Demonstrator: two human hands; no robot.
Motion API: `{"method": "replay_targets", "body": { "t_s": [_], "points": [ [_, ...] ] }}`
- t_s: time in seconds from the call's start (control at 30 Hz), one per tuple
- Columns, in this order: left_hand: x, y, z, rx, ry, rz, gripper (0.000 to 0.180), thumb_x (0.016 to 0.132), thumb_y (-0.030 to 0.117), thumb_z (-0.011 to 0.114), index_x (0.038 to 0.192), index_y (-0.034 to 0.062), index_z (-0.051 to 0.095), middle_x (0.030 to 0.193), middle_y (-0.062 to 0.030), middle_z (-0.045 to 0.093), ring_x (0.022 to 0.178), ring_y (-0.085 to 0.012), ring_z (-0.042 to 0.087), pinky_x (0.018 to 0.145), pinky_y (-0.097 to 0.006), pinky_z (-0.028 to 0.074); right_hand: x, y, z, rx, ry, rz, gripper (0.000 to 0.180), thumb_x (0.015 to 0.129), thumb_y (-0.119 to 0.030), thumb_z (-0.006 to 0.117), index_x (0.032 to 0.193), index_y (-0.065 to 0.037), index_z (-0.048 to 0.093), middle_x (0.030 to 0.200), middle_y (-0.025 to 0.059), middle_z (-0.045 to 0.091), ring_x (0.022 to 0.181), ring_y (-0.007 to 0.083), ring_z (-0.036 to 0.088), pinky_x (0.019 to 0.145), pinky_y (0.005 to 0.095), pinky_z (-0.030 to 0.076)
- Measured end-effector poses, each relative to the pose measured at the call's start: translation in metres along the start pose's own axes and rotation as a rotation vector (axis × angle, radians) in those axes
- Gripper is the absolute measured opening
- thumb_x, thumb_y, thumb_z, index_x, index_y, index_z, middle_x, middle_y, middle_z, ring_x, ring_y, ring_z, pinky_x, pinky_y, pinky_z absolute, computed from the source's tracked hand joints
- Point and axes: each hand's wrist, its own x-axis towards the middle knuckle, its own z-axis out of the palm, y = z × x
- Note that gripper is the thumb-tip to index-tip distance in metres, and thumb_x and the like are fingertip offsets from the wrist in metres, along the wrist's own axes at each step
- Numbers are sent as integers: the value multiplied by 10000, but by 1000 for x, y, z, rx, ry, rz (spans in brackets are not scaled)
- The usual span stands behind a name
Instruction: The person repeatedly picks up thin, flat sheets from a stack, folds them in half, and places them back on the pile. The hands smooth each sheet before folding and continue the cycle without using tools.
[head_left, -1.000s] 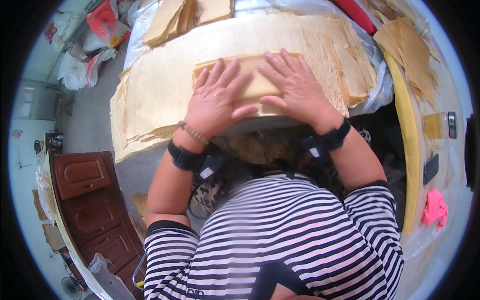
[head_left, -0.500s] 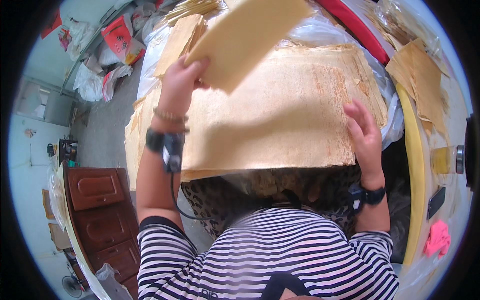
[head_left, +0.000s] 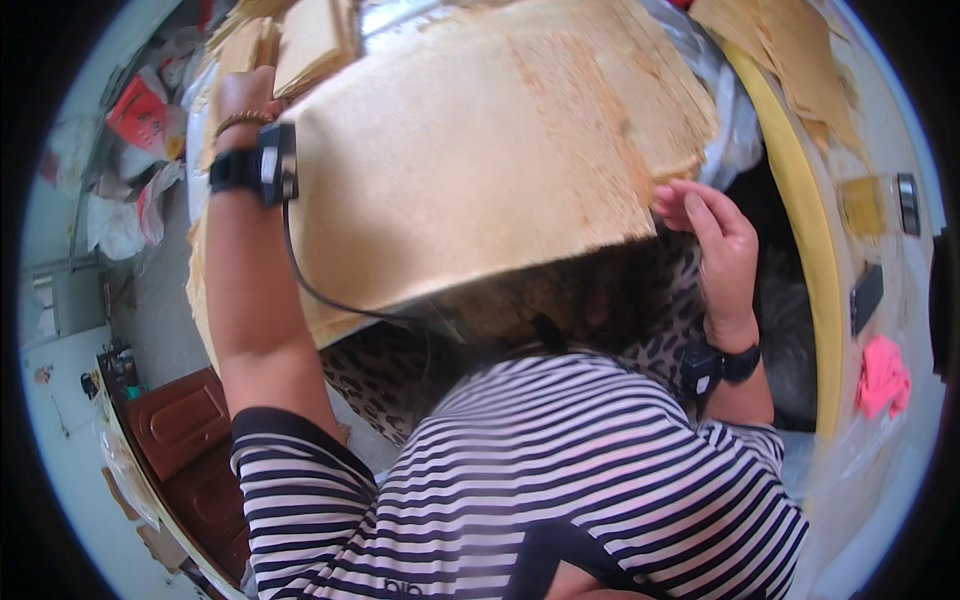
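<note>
A broad pile of large tan sheets [head_left: 450, 150], rough and darker along the right side, lies in front of me. At its far left my left hand [head_left: 245, 95] reaches to a bundle of narrow tan pieces [head_left: 250, 45]; the hand's back hides its fingers, so any grip is unseen. Just right of those pieces lies a stack of smaller rectangular tan sheets [head_left: 312, 45]. My right hand [head_left: 712, 230] is by the big pile's near right edge, fingers loosely bent, thumb raised, nothing visible in them. Whether its fingertips touch the edge is unclear.
Along the right runs a yellow edge strip [head_left: 790, 190] of a surface holding folded tan sheets [head_left: 785, 60], a lidded jar [head_left: 870, 205], a dark phone [head_left: 867, 300] and a pink cloth [head_left: 884, 378]. Plastic bags [head_left: 125, 215] and a brown wooden cabinet [head_left: 180, 420] are at left.
My left hand has moved left and away from me; the rectangular sheet it held up is no longer raised over the pile. My right hand's fingers have bent closer together. The view has shifted.
</note>
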Motion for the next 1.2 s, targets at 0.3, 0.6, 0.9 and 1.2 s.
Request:
{"method": "replay_targets", "body": {
  "t_s": [0.3,0.6,0.9,1.2],
  "points": [
    [-320,94,61,144,-208,1116,548,889,323,845,1373,137,667,1483,-94,633,1396,-289,567,1133,-459,504,-37,3,7,319,-86,295,334,1113,-235,547,1322,3,652,1192,150,759,1015,196,754,868,307,612],
    [-310,95,63,44,-255,1019,448,832,362,884,1168,97,754,1339,-72,703,1236,-308,640,1047,-438,531,-51,11,2,379,-155,202,320,1109,-195,543,1347,-7,644,1263,172,745,1063,216,754,903,329,617],
    [-325,100,73,193,-122,1025,463,870,390,831,1240,131,729,1311,-55,720,1245,-289,648,1077,-441,489,-33,17,3,300,-59,189,360,1106,-217,552,1398,-16,617,1287,119,731,1083,166,706,888,286,574],
    [-342,108,78,230,80,1120,251,912,262,770,1127,141,725,1133,-64,782,1003,-260,764,790,-363,628,-18,13,9,-11,-109,54,288,1068,-251,613,1230,-66,762,1166,66,760,955,142,714,801,284,547]
  ]
}}
